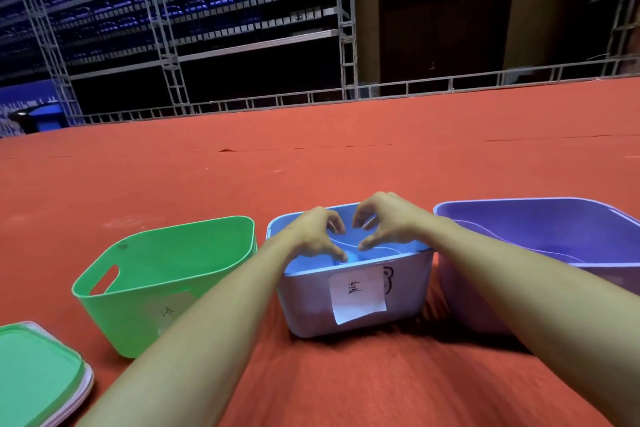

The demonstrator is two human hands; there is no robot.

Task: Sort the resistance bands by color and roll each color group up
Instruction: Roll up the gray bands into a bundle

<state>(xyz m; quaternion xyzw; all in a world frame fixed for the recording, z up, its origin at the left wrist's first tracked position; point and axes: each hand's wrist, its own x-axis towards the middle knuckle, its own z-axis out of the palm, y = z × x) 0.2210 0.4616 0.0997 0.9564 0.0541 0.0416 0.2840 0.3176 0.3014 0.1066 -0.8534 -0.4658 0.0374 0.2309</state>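
Three bins stand in a row on the red carpet: a green bin (180, 253), a blue bin (408, 291) with a white paper label, and a larger purple bin (540, 229). Both hands reach into the blue bin from above. My left hand (311, 236) and my right hand (388, 222) have curled fingers that pinch a blue resistance band (349, 255) lying inside it. Most of the band is hidden by the hands and the bin's front wall. A thin pale line inside the purple bin looks like a purple band's edge.
Stacked lids (38, 374), green on top, lie at the lower left. Red carpet (311, 166) stretches far ahead to a metal railing (381, 90). Scaffolded seating and a dark doorway stand beyond it.
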